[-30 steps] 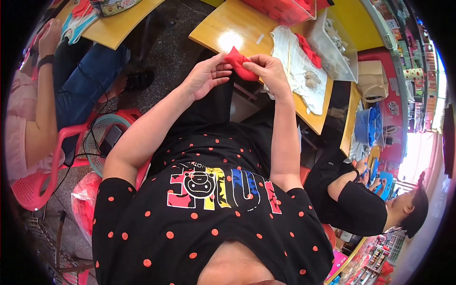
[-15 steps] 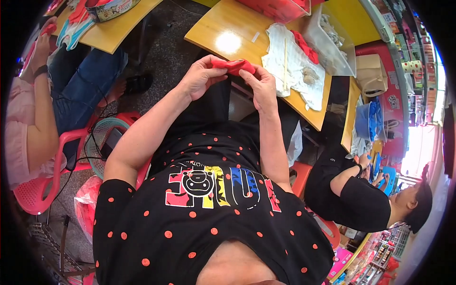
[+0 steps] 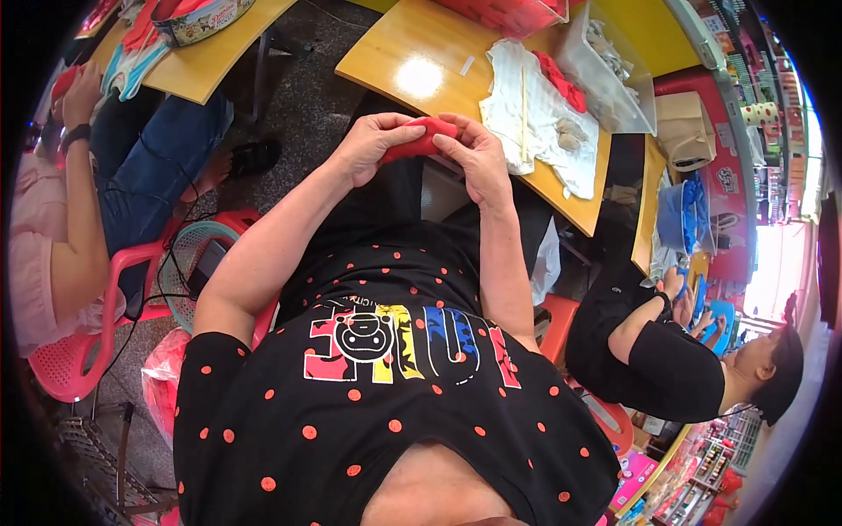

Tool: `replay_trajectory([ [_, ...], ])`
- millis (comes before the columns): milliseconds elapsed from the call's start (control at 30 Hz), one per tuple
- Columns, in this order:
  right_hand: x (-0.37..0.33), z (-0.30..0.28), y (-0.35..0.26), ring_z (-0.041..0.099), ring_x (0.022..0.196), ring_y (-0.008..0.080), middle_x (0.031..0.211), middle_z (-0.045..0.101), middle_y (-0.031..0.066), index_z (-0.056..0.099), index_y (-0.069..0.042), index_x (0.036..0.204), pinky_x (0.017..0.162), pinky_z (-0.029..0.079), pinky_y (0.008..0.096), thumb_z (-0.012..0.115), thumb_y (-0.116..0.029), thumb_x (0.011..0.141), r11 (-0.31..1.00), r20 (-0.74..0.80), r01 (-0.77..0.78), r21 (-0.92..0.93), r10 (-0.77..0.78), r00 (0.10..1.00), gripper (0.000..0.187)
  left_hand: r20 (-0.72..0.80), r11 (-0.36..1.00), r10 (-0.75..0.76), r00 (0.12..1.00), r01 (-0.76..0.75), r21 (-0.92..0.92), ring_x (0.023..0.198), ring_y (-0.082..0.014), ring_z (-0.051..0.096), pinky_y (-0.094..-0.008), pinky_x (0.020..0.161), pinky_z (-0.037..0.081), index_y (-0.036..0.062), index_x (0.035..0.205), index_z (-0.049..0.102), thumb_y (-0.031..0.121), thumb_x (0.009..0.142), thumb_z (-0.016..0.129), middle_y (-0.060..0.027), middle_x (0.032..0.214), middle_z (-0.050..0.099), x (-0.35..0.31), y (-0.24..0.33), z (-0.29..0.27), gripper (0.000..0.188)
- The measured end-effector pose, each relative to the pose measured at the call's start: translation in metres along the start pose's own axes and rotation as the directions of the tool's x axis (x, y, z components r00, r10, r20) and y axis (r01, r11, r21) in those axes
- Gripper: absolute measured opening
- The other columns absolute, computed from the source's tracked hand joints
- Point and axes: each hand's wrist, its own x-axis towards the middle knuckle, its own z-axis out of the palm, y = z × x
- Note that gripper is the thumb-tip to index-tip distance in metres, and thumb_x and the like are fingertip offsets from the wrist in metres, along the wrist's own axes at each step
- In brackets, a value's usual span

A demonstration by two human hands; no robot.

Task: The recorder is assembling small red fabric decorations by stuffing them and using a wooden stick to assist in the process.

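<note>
Both of my hands pinch a small piece of red fabric (image 3: 410, 145) just off the near edge of the wooden table. My left hand (image 3: 367, 147) grips its left end, with the thumb lying along the top. At the other end, my right hand (image 3: 481, 156) has thumb and fingers closed on the fabric. The piece looks folded or bunched; its exact shape is partly hidden by my fingers. To the right, a white cloth (image 3: 504, 110) on the table bears a thin stick (image 3: 524, 105), another red fabric piece (image 3: 561, 83) and a small beige clump (image 3: 572, 136).
The wooden table (image 3: 377, 54) holds a red bin (image 3: 517, 19) and a clear plastic bin (image 3: 643, 110) at the back. A co-worker in black (image 3: 667, 368) sits at right, another person (image 3: 53, 254) at left. Cables and a teal basket (image 3: 180, 267) are beside my left arm.
The red fabric has turned in my fingers and now shows a smoother, more slanted face. My right fingers have shifted slightly down. The left co-worker's hands have moved a little.
</note>
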Motion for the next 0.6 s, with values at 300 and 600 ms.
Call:
replay_trajectory([
  [300, 0.004, -0.013, 0.015, 0.054, 0.068, 0.0052, 0.08, 0.063, 0.0005, 0.064, 0.001, 0.098, 0.063, 0.044, 0.0186, 0.064, -0.018, 0.087, 0.993, -0.007, -0.084, -0.078, 0.083, 0.996, 0.022, 0.074, 0.971, -0.118, 0.99, 0.1, 0.215, 0.078, -0.0096, 0.06, -0.0223, 0.07, 0.048, 0.0032, 0.101, 0.063, 0.013, 0.075, 0.075, -0.0038, 0.089, 0.065, -0.002, 0.004, 0.002, 0.031],
  [600, -0.001, -0.012, 0.015, 0.059, 0.082, 0.0086, 0.091, 0.064, 0.0028, 0.062, 0.0, 0.102, 0.075, 0.047, 0.0208, 0.069, -0.003, 0.079, 0.994, 0.141, -0.028, -0.102, 0.042, 0.989, 0.024, 0.068, 0.893, 0.073, 0.995, -0.095, 0.439, 0.08, -0.0112, 0.061, -0.0235, 0.074, 0.049, 0.0011, 0.102, 0.063, 0.007, 0.072, 0.075, -0.006, 0.093, 0.065, 0.001, -0.007, -0.003, 0.032],
])
